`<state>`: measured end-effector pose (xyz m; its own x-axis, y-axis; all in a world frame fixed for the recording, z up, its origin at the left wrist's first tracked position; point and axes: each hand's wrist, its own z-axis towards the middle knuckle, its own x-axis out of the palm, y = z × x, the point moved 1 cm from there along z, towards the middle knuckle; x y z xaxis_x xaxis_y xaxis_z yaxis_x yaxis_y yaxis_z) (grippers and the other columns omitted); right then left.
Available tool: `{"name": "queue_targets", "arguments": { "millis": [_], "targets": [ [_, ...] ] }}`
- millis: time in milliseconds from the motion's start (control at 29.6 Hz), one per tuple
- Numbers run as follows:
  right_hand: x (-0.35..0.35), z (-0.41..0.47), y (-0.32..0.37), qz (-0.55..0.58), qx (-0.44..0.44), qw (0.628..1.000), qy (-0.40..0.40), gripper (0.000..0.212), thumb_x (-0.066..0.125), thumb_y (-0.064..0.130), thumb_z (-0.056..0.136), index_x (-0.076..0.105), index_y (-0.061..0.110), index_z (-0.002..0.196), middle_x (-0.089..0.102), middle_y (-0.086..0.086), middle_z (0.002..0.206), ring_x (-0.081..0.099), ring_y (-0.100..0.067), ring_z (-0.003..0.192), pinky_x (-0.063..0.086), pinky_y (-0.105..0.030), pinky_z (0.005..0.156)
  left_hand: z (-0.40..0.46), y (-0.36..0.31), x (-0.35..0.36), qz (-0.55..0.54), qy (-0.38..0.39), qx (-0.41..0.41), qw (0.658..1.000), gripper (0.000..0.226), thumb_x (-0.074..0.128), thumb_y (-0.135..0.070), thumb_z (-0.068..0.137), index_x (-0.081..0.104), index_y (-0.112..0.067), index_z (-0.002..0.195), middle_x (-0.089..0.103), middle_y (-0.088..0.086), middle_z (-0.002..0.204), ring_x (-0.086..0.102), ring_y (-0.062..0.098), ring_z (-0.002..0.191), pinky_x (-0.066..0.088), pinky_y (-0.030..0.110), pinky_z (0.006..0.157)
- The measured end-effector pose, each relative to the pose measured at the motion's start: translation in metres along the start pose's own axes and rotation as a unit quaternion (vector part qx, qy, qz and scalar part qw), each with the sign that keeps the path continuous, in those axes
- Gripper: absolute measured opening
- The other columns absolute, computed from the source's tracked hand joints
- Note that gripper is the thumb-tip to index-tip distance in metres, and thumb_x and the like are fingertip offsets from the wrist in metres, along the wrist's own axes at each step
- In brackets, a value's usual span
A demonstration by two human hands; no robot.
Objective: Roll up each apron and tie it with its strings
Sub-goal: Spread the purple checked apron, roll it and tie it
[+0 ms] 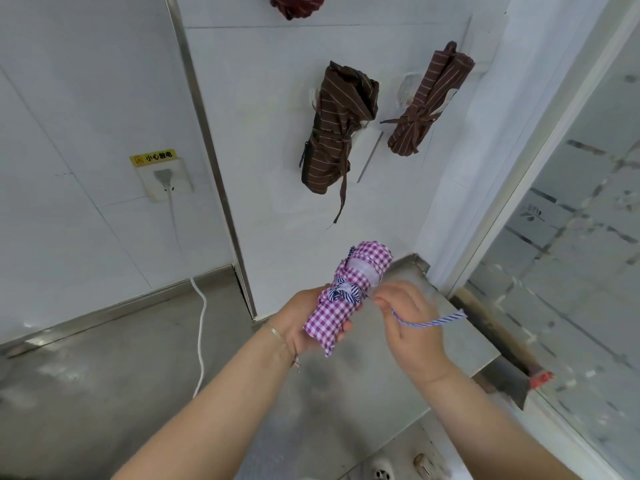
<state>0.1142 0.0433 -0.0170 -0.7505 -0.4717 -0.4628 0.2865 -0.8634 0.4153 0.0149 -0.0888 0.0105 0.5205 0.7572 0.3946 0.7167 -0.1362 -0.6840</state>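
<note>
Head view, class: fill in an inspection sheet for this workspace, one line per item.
Surface: steel counter, bare where visible.
Job's things: checked apron rolled, string knotted round it; two brown aprons rolled and tied, hanging on the wall.
Clutter: nothing seen.
Hands: left hand grips the roll; right hand pinches the string.
Cables: white cable plugged into socket.
Surroundings: white wall panels, frosted glass.

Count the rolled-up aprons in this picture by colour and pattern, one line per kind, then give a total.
Purple-and-white checked apron, held in the left hand while the right hand pinches its striped string: 1
Brown striped aprons hanging on the wall: 2
Dark red striped apron, cut off at the top edge: 1
Total: 4
</note>
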Motion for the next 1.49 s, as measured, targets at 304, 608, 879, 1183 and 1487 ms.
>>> {"name": "queue_targets", "arguments": {
  "millis": [304, 608, 879, 1183, 1487],
  "targets": [
    [-0.018, 0.044, 0.010, -0.058, -0.297, 0.944, 0.135, 0.012, 0.042, 0.014, 0.100, 0.050, 0.017, 0.092, 0.070, -0.004, 0.077, 0.061, -0.017, 0.068, 0.055, -0.034, 0.068, -0.009, 0.012, 0.013, 0.093, 0.063, -0.087, 0.990, 0.041, 0.033, -0.020, 0.105, 0.065, 0.002, 0.091, 0.066, 0.013, 0.071, 0.064, 0.019, 0.048, 0.051, 0.023, 0.041],
    [-0.002, 0.024, 0.009, 0.006, -0.092, 0.992, 0.086, 0.026, 0.049, 0.007, 0.082, 0.055, 0.022, 0.101, 0.073, 0.001, 0.082, 0.068, -0.018, 0.067, 0.054, -0.031, 0.054, -0.012, 0.017, 0.016, 0.048, -0.130, 0.214, 0.967, 0.022, 0.052, -0.010, 0.098, 0.070, -0.002, 0.088, 0.069, 0.010, 0.076, 0.062, 0.023, 0.070, 0.054, 0.034, 0.072],
    [0.006, 0.018, 0.009, 0.005, -0.093, 0.992, 0.082, 0.022, 0.046, 0.007, 0.084, 0.054, 0.018, 0.101, 0.073, -0.001, 0.080, 0.063, -0.011, 0.070, 0.049, -0.022, 0.062, -0.013, 0.026, 0.006, -0.002, -0.082, 0.195, 0.977, 0.013, 0.052, -0.008, 0.097, 0.065, -0.004, 0.095, 0.067, 0.011, 0.082, 0.062, 0.020, 0.071, 0.053, 0.035, 0.074],
    [0.022, 0.022, -0.016, 0.024, 0.226, 0.972, 0.062, 0.027, 0.040, 0.006, 0.093, 0.065, 0.006, 0.102, 0.061, 0.016, 0.088, 0.062, -0.012, 0.078, 0.045, -0.024, 0.068, -0.021, 0.079, -0.023, 0.123, 0.217, -0.057, 0.967, 0.104, -0.004, -0.074, 0.083, 0.075, -0.007, 0.083, 0.074, 0.013, 0.083, 0.071, 0.022, 0.080, 0.049, 0.026, 0.066],
    [0.026, 0.037, -0.011, -0.018, 0.185, 0.983, 0.005, 0.043, 0.031, 0.023, 0.088, 0.067, 0.003, 0.102, 0.066, 0.013, 0.092, 0.061, -0.009, 0.074, 0.044, -0.025, 0.066, 0.010, 0.083, 0.021, -0.204, 0.073, -0.065, 0.974, 0.067, 0.022, -0.059, 0.097, 0.070, -0.012, 0.095, 0.070, 0.003, 0.090, 0.062, 0.015, 0.079, 0.046, 0.029, 0.072]
  ]
}}
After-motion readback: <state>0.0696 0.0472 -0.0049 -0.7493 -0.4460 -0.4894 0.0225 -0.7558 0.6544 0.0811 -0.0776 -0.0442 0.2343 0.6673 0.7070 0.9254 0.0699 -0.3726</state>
